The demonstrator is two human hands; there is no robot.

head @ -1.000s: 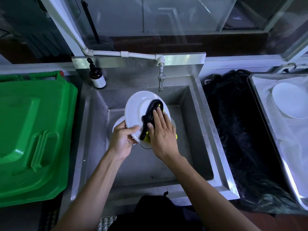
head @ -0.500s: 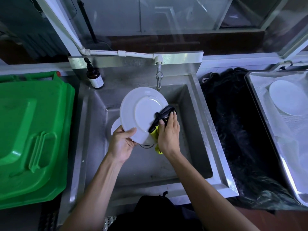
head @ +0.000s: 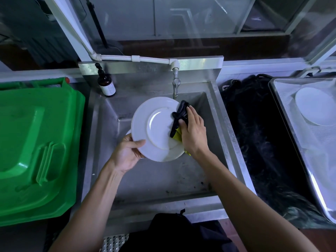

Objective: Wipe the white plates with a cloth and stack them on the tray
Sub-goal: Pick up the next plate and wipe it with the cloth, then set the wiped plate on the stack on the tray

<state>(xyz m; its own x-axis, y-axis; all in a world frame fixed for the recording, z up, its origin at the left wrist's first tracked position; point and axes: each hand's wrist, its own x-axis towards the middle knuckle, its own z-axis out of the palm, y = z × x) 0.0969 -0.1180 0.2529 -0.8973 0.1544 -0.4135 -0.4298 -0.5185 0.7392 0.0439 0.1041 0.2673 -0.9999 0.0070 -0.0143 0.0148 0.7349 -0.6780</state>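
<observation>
- Wiping in hand: white plate [head: 156, 128] gripped at its lower-left rim by left hand [head: 127, 153], tilted over sink [head: 214, 113].
- Pressed to plate's right side: cloth [head: 179, 117], fingers of right hand [head: 193, 131] curled round it.
- Stacked already on tray [head: 280, 106]: finished plate [head: 316, 108].
- Left to do, seemingly: another plate [head: 128, 132] peeking beneath.

Both forearms are bare to the frame's edge — no sleeves, watch or rings show on the left hand [head: 127, 153] or right hand [head: 193, 135]. Below them, dark clothing [head: 174, 233] — black, apparently — covers the torso.
</observation>
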